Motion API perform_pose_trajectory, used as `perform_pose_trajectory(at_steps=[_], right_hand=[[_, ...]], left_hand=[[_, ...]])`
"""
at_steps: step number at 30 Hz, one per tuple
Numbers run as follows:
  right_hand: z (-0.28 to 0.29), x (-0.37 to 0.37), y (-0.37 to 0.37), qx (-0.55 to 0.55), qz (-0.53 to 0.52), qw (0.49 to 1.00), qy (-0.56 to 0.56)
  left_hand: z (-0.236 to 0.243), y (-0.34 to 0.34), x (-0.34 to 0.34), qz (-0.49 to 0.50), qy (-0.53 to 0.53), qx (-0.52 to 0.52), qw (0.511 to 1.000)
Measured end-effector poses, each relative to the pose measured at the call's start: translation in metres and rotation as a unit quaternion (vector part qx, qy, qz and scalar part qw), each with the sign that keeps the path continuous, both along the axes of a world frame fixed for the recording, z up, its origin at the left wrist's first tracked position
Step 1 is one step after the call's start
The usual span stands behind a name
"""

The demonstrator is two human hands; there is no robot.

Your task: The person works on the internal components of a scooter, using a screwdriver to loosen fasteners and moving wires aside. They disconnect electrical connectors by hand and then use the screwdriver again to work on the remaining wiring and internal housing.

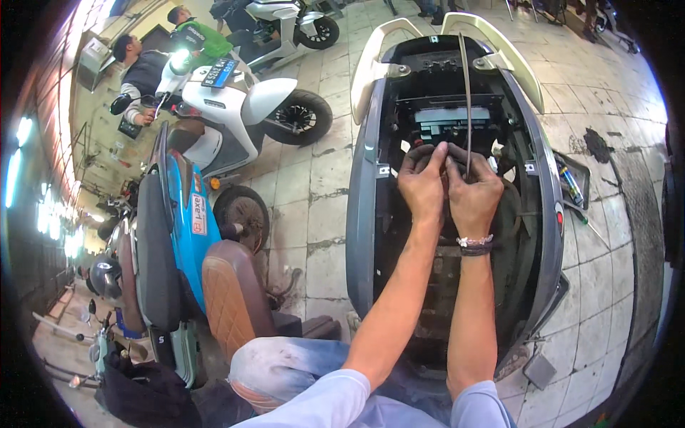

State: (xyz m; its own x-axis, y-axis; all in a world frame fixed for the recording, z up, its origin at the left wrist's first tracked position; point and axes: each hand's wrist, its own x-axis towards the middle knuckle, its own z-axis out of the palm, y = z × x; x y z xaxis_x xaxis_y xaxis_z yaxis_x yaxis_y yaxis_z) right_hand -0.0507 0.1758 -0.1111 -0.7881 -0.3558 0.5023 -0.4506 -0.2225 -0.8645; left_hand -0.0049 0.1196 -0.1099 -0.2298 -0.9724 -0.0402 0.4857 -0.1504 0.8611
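Note:
My left hand (424,178) and my right hand (472,189) are close together over the open rear body (360,235) of a dark grey scooter, both with fingers closed and thumbs nearly touching. A long, thin grey strip (467,78) runs from my right hand's fingers up past the scooter's tail, and that hand grips it. What my left fingertips pinch, if anything, is hidden. Behind my hands is a compartment with a pale blue-grey component (450,115). Cream grab rails (522,89) flank the top of the tail.
A brown quilted seat (232,299) and a blue scooter (185,242) stand at left. Two people (200,39) are by white scooters (214,118) at upper left. A dark tray with tubes (571,185), a screwdriver (594,232) and a dark rag (601,148) lie on the tiles at right.

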Motion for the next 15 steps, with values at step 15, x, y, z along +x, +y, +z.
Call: perform_pose_trajectory(at_steps=[15], right_hand=[[-0.022, -0.029, 0.0, 0.054, -0.064, 0.996, -0.033]], left_hand=[[-0.033, -0.021, -0.021, 0.115, -0.34, -0.247, 0.9]])
